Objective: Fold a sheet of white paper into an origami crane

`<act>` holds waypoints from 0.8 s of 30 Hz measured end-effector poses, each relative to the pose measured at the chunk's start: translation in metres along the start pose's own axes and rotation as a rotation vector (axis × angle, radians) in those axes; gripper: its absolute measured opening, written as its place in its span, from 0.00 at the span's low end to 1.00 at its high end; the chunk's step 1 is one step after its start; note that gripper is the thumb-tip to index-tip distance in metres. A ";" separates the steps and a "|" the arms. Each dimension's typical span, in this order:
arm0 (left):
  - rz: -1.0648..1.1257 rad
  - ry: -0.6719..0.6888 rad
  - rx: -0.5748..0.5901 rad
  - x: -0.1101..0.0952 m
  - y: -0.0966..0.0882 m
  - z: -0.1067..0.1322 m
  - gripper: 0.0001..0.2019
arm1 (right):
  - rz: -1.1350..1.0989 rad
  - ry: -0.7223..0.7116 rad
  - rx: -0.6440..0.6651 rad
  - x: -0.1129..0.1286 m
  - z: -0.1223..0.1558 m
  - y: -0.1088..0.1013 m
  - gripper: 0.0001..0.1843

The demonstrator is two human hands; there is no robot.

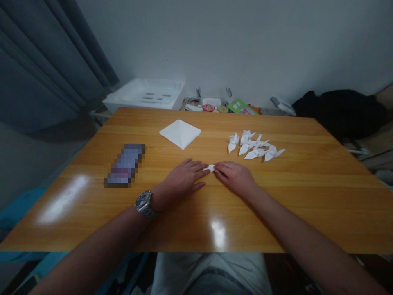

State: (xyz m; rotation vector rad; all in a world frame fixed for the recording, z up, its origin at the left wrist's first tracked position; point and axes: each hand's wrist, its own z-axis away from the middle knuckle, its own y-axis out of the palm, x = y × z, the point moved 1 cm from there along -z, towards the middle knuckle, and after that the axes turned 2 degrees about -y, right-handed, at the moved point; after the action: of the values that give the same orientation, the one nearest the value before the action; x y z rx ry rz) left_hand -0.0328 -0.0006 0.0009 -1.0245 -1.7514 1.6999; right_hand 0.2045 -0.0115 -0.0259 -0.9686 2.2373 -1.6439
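Note:
My left hand (pixel 184 179) lies on the wooden table (pixel 196 213), fingers stretched toward a small folded white paper piece (pixel 209 167). My right hand (pixel 235 177) meets it from the other side, fingertips pressed together on the paper. Both hands hold the piece down between them, and most of it is hidden under the fingers. A silver wristwatch (pixel 143 203) is on my left wrist.
A stack of white square paper (pixel 180 132) lies at the middle back of the table. Several finished white paper cranes (pixel 253 146) sit to the right. A pixelated dark flat object (pixel 125 165) lies to the left. Behind the table are a white tray (pixel 145 94), clutter and a black bag (pixel 339 110).

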 end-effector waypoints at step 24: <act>0.007 -0.090 0.019 -0.001 0.006 0.001 0.25 | 0.019 0.075 0.217 0.016 0.003 0.003 0.35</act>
State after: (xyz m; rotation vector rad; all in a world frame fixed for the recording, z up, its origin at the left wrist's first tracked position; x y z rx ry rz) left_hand -0.0318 -0.0029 -0.0053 -0.9610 -1.7857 1.7893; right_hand 0.1924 -0.0229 -0.0259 -0.8419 2.0506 -1.8963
